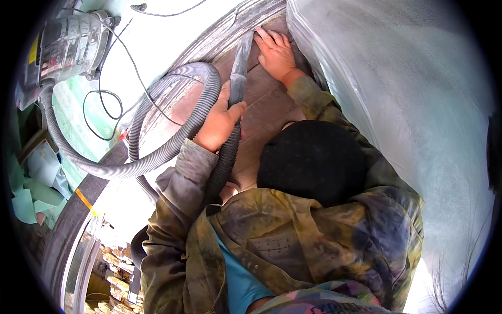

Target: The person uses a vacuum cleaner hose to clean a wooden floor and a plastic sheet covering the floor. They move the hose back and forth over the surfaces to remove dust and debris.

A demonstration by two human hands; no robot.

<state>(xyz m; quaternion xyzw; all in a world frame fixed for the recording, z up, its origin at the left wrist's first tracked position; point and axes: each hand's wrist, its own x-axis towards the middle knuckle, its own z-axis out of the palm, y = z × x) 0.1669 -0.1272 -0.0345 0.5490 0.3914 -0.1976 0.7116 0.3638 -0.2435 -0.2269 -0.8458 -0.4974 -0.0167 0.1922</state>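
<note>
My left hand [220,121] is wrapped around the dark handle end of a vacuum hose [235,92]. From it a grey, dusty crevice nozzle [244,49] points away from me, its tip against the edge of a grooved, dirty sill track [219,41]. Just right of that tip, my right hand [276,53] rests palm down with the fingers spread on reddish-brown boards [261,92]. Its index fingertip reaches the track beside the nozzle. I cannot tell whether anything lies under the right palm.
A translucent plastic sheet [411,98] hangs along the right. At upper left stands a vacuum cleaner [74,47], its ribbed hose [129,168] looped between it and me. A thin black cord [129,55] crosses the hose. My dark-covered knee [311,163] is below my right arm.
</note>
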